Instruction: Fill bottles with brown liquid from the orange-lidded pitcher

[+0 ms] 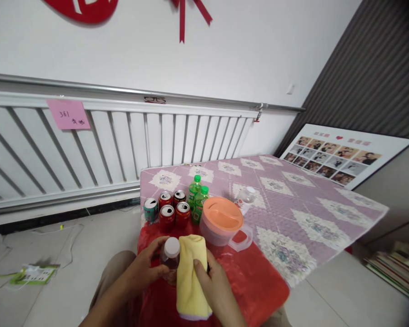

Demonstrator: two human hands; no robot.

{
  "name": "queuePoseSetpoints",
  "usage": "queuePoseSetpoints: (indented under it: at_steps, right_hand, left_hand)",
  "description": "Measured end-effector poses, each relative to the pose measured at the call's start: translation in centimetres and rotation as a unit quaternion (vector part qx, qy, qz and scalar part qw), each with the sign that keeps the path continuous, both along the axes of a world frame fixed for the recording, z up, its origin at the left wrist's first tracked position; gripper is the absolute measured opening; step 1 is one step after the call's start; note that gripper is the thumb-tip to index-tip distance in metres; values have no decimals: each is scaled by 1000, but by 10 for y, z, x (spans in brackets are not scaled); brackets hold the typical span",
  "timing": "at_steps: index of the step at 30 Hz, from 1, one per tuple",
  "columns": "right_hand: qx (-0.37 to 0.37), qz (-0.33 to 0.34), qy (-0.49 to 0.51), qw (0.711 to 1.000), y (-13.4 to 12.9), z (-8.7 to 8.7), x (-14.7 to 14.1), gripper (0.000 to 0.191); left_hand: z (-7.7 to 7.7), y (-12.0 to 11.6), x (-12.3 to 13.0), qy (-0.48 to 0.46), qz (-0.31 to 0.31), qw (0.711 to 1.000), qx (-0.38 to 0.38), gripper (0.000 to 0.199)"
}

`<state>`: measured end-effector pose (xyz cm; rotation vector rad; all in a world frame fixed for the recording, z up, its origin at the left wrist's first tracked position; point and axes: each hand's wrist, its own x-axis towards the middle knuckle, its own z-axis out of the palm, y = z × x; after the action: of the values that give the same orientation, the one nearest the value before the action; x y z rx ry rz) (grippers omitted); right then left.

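Observation:
My left hand (146, 270) is wrapped round a clear bottle with a white cap (172, 247), which stands upright over the red sheet (255, 284). A folded yellow cloth (191, 281) is held in my right hand (216, 281), thumb on its front and fingers behind it. The cloth's left edge touches or nearly touches the bottle. Just beyond my hands stand several opened cans (167, 217), two green bottles with green caps (198, 204) and a clear pitcher with an orange lid (221, 218).
Behind the pitcher, a clear bottle with a white cap (246, 200) leans on the patterned tablecloth (279, 186). A photo board (330, 156) stands at the far right. The white radiator (122, 145) runs behind the table. A power strip (34, 274) lies on the floor at left.

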<state>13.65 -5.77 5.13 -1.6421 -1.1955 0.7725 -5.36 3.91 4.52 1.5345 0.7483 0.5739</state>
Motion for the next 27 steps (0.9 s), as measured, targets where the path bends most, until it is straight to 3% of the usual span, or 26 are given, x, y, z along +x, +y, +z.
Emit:
queuePoseSetpoints:
  at_steps: [4,8,11,15,20,24,27]
  right_hand:
    - [-19,11,-37,999,-6,-16,7,41]
    - [-15,-15,-79,997,-10,-16,16,47]
    - [21,-76,-110,991,-7,-5,13,51]
    - [105,-87,-176,975,0,10,-5,52]
    - [166,-13,-213,963,6,-1,-21,61]
    - [107,-17,-216,970,3,-22,-18,65]
    - [63,-19,-226,972,-1,-27,-12,62]
  left_hand:
    - [-2,8,-7,28,-17,999,16,65]
    - [0,3,-6,47,7,999,21,81]
    - [-6,-8,2,35,75,996,38,90]
    - [-14,-17,17,48,165,983,68,72]
    - [-14,-13,19,23,127,989,66,63]
    - [-12,-8,12,20,109,992,67,64]
    - [-12,-6,8,27,91,993,77,66]
